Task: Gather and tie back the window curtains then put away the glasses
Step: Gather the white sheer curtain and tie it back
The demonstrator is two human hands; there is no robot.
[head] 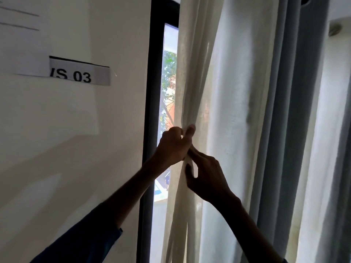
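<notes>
Left hand [173,147] pinches sheer curtain [190,82] at gathered edge; right hand [208,179] pinches same bunch just below. Fabric hangs vertical, directly ahead

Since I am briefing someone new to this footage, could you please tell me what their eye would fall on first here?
At the centre, the left hand and, just below it, the right hand pinch the bunched sheer curtain. Beside it to the left, a bright strip of window shows trees outside, and a paper label reading "S 03" sits on the white wall.
</notes>
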